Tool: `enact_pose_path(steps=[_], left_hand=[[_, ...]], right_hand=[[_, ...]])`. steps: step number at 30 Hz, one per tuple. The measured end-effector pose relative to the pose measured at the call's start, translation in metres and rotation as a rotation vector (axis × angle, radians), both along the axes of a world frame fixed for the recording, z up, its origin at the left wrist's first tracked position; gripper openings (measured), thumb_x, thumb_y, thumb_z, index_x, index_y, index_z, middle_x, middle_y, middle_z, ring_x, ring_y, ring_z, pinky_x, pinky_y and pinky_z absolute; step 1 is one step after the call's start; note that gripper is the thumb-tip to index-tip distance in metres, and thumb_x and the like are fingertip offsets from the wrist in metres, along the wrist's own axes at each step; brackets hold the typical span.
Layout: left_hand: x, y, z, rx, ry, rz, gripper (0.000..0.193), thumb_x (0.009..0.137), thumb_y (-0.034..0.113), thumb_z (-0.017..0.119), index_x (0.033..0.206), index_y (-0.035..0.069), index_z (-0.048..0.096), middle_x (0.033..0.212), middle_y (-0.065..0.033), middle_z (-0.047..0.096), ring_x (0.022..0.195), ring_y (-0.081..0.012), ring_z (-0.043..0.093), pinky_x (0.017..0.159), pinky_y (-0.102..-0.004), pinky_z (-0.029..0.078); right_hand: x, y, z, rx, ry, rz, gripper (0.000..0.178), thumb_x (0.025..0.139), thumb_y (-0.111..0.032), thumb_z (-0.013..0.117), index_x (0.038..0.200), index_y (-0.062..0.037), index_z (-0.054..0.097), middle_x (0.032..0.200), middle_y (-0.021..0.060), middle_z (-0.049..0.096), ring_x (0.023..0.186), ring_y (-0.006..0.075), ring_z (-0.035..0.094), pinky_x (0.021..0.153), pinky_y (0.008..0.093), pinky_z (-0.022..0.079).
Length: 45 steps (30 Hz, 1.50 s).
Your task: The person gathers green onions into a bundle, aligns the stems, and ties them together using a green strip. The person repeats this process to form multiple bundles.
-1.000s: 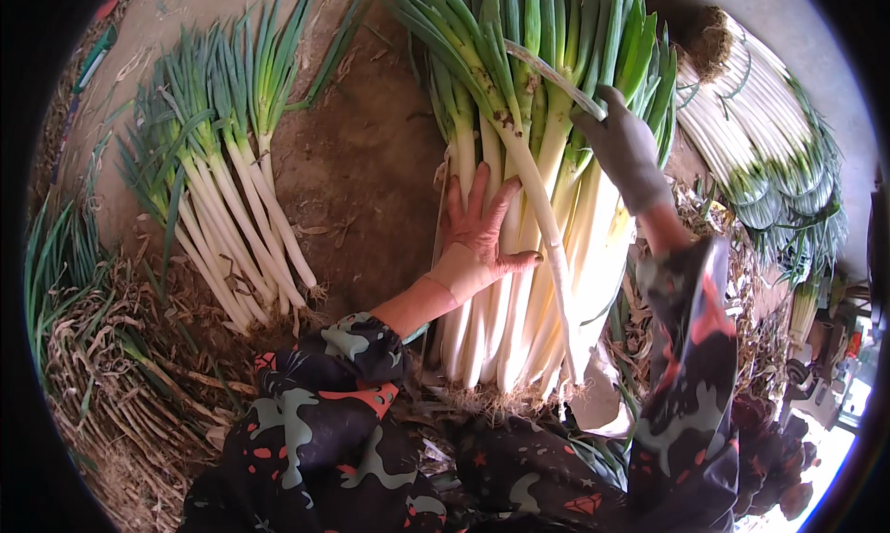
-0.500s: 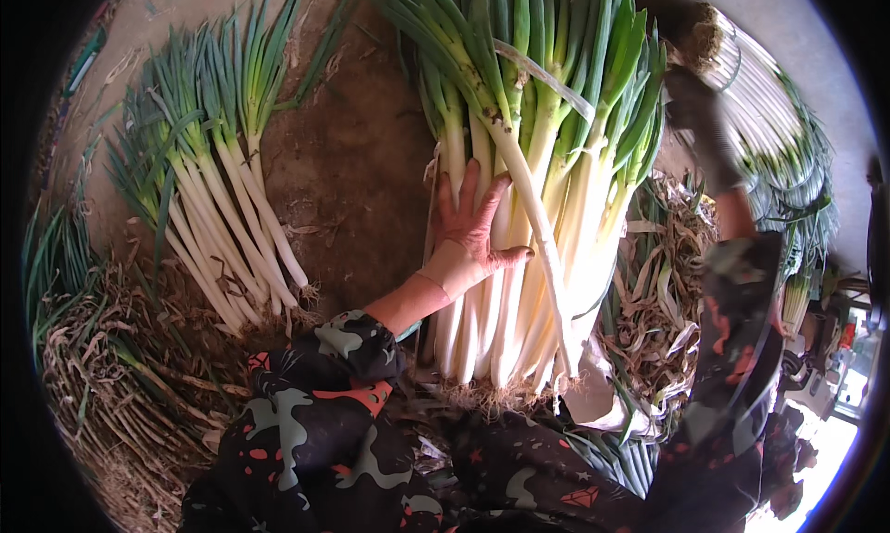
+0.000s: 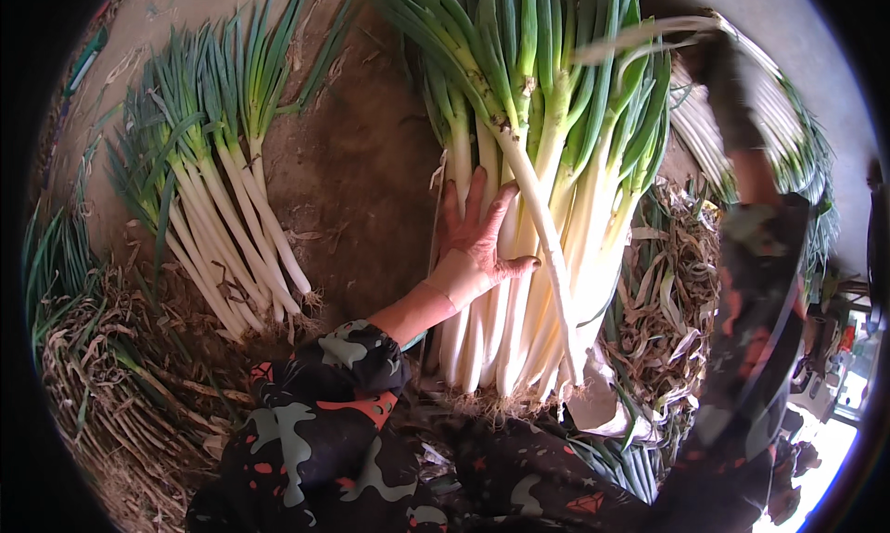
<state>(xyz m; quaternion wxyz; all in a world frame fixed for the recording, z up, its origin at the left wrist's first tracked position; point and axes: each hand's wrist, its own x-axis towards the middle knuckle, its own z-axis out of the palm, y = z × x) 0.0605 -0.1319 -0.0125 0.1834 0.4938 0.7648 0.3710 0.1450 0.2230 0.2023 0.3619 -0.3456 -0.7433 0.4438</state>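
In front of me stands a thick bundle of green onions [image 3: 519, 283], white stalks below and green leaves above, roots at the bottom. My left hand [image 3: 477, 250] lies on the stalks with spread fingers, pressing against them. One loose onion [image 3: 545, 227] slants across the front of the bundle, just beside my left thumb. My right hand [image 3: 728, 79], in a dark glove, is raised at the upper right and smeared by motion. A pale strip [image 3: 640, 37] runs from the bundle's leaves to its fingers; whether it is leaf or tie I cannot make out.
More green onions [image 3: 222, 199] lie fanned out on the brown ground to the left. Dry roots and stalks [image 3: 120, 422] heap up at the lower left. Withered leaves [image 3: 663, 301] pile right of the bundle. A big bundle of onions [image 3: 779, 107] lies at the far right.
My right hand has swung up and to the right. The pale strip, which hung across the leaves, now stretches toward it. My left hand stays on the stalks.
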Motion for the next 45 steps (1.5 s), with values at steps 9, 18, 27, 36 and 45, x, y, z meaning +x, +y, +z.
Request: enact_pose_path(steps=[9,18,27,36,45], left_hand=[[-0.002,-0.001,0.004,-0.068,-0.007,-0.015,0.113,0.059,0.058,0.083,0.152,0.031,0.025,0.160,-0.0196,0.012,0.141,-0.0555,0.010,0.113,-0.0651,0.019],[-0.003,0.003,0.003,-0.189,-0.070,-0.037,0.115,0.060,0.057,0.084,0.154,0.036,0.021,0.164,-0.0115,0.003,0.146,-0.0496,-0.001,0.112,-0.0664,0.018],[-0.003,0.000,-0.002,-0.047,-0.045,-0.039,0.109,0.063,0.060,0.081,0.153,0.035,0.025,0.161,-0.0196,0.011,0.141,-0.0569,0.009,0.114,-0.0641,0.018],[-0.005,0.003,0.000,-0.139,-0.013,-0.045,0.117,0.059,0.065,0.080,0.154,0.028,0.024,0.163,-0.0151,0.004,0.143,-0.0558,0.001,0.111,-0.0665,0.020],[0.004,0.003,-0.017,0.256,-0.558,-0.020,0.085,0.077,0.047,0.071,0.150,0.025,0.034,0.161,-0.0090,0.017,0.144,-0.0514,0.008,0.115,-0.0619,0.007]], right_hand=[[0.121,-0.109,-0.044,0.293,-0.543,-0.189,0.044,0.090,-0.036,0.063,0.117,-0.0021,0.058,0.083,0.0063,0.067,0.063,0.0194,0.063,0.056,0.0344,0.051],[0.064,-0.294,-0.124,0.092,-0.762,0.156,0.047,0.086,-0.022,0.072,0.121,0.0020,0.053,0.066,0.0091,0.065,0.054,0.0214,0.065,0.050,0.0341,0.052],[0.089,-0.311,-0.077,-0.005,-0.032,-0.126,0.029,0.093,-0.007,0.065,0.117,0.0072,0.058,0.087,0.0063,0.067,0.074,0.0076,0.059,0.068,0.0243,0.050],[0.055,-0.312,-0.087,-1.000,-0.271,0.019,0.049,0.084,-0.013,0.063,0.123,0.0124,0.046,0.096,0.0174,0.063,0.082,0.0235,0.067,0.073,0.0320,0.056],[-0.005,-0.291,-0.078,-0.754,-0.377,0.373,0.046,0.095,-0.039,0.058,0.111,0.0043,0.056,0.076,0.0043,0.058,0.060,0.0094,0.055,0.054,0.0246,0.046]])
